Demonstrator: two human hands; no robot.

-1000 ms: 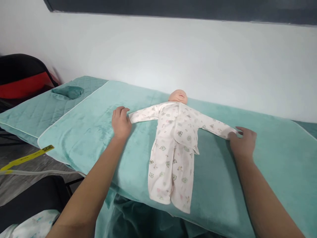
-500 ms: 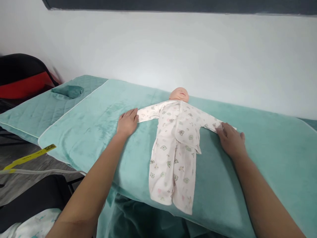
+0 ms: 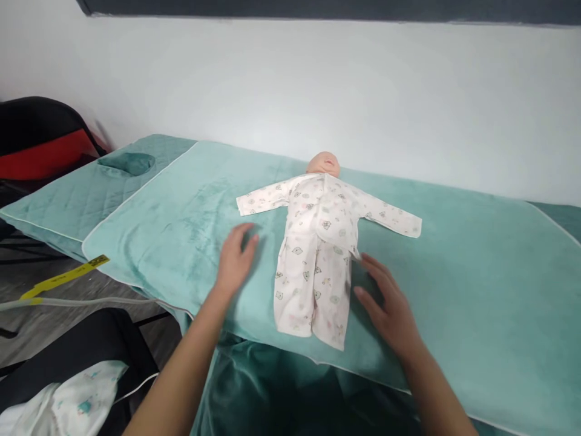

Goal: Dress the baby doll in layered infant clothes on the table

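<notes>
A baby doll lies on its back, its head toward the wall. It wears a white printed baby top with both sleeves spread out sideways, and matching trousers below. My left hand hovers left of the doll under the left-side sleeve, fingers apart and holding nothing. Beside the top's lower right corner is my right hand, thumb and fingers spread. Its fingertips are close to that hem; whether they touch it I cannot tell.
A green padded bed carries the doll and runs along a white wall. At lower left a black chair holds a white printed cloth. A yellow tag hangs on a pale cable. Another chair stands far left.
Both hands have left the sleeve ends. My left hand came down a little toward me; my right hand moved inward and down to the top's hem. The sleeves stay spread.
</notes>
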